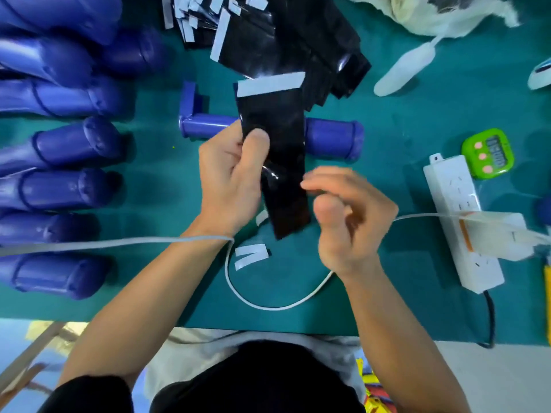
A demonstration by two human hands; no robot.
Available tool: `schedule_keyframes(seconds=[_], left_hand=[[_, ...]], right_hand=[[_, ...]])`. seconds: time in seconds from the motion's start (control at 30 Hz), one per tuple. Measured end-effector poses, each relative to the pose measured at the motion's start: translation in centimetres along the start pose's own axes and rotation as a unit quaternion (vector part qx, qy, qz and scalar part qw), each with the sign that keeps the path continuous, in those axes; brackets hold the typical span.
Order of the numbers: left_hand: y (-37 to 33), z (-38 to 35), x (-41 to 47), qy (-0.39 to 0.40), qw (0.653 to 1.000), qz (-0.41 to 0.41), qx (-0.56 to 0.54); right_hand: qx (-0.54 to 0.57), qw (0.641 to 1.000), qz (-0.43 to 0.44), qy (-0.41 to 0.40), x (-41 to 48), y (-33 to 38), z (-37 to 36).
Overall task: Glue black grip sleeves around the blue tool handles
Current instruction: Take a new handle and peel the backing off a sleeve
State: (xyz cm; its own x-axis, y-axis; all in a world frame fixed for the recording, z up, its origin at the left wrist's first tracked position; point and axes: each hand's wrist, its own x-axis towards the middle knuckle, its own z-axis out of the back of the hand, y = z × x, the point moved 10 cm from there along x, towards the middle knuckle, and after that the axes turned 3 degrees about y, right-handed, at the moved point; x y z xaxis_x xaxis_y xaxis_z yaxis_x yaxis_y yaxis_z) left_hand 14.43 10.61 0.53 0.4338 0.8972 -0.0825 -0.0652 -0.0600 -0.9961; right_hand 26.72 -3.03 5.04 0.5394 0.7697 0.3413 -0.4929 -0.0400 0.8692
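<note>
My left hand pinches a black grip sleeve, holding it upright above the green mat; a white backing strip runs across the sleeve's top edge. My right hand is just right of the sleeve's lower part, blurred, thumb and fingertips pressed together; whether it holds a thin peeled film I cannot tell. A single blue tool handle lies crosswise on the mat behind the sleeve, partly hidden by it.
Several blue handles lie in a row at left. A pile of black sleeves sits at the top. Peeled white strips, a white cable, a power strip, a green timer lie around.
</note>
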Motion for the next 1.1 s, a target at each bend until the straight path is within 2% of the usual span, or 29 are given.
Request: schedule_keyframes(seconds=[0.07,0.13,0.17,0.23,0.27,0.3,0.33,0.37,0.4,0.43,0.5,0.53,0.6,0.73,1.0,1.1], left_hand=[[1.1,-1.2,0.4,0.077,0.992,0.068,-0.079],[1.6,-3.7,-0.6,0.192,0.968,0.107,-0.117],[2.5,-4.3,-1.0,0.217,0.960,0.127,-0.125],[3.3,-4.6,-1.5,0.212,0.956,0.161,-0.121],[3.4,-4.3,-1.4,0.192,0.967,0.148,-0.073],[2.9,-3.6,-1.1,0.162,0.981,0.106,0.020],[2.0,-2.6,-0.8,0.112,0.982,0.045,0.145],[0.7,-1.4,-0.8,0.040,0.965,-0.018,0.259],[-0.9,-0.5,-1.2,-0.025,0.944,-0.080,0.320],[-2.3,-0.4,-1.8,-0.054,0.933,-0.141,0.326],[-3.4,-1.0,-2.5,-0.041,0.937,-0.210,0.278],[-3.2,-1.3,-2.4,-0.018,0.947,-0.199,0.252],[-2.0,-1.8,-1.8,0.013,0.967,-0.121,0.225],[1.2,-1.6,-0.9,0.042,0.987,0.015,0.157],[1.1,-2.1,-0.1,0.099,0.995,0.013,0.031],[1.0,-2.2,0.2,0.115,0.993,0.013,0.010]], right_hand=[[0.068,0.987,-0.130,-0.064,0.5,-3.1,1.5],[0.116,0.974,-0.194,-0.018,0.8,-4.7,0.2],[0.123,0.971,-0.203,0.017,0.9,-5.0,-0.6],[0.114,0.966,-0.230,0.030,0.5,-5.6,-1.0],[0.121,0.961,-0.247,0.017,0.2,-6.0,-0.9],[0.136,0.954,-0.267,0.002,-0.1,-6.5,-0.9],[0.135,0.950,-0.281,-0.005,-0.3,-6.9,-0.8],[0.119,0.951,-0.286,0.004,-0.3,-7.1,-0.9],[0.091,0.955,-0.282,0.026,-0.2,-7.2,-1.2],[0.066,0.959,-0.271,0.054,0.0,-7.0,-1.6],[0.011,0.968,-0.230,0.095,0.1,-6.0,-2.2],[-0.030,0.974,-0.202,0.102,0.1,-5.3,-2.3],[-0.110,0.977,-0.156,0.095,-0.1,-4.0,-2.4],[-0.173,0.971,-0.142,0.090,-0.2,-3.5,-2.9],[-0.129,0.984,-0.102,0.074,0.3,-2.4,-2.2],[-0.147,0.982,-0.085,0.078,0.4,-2.0,-2.2]])
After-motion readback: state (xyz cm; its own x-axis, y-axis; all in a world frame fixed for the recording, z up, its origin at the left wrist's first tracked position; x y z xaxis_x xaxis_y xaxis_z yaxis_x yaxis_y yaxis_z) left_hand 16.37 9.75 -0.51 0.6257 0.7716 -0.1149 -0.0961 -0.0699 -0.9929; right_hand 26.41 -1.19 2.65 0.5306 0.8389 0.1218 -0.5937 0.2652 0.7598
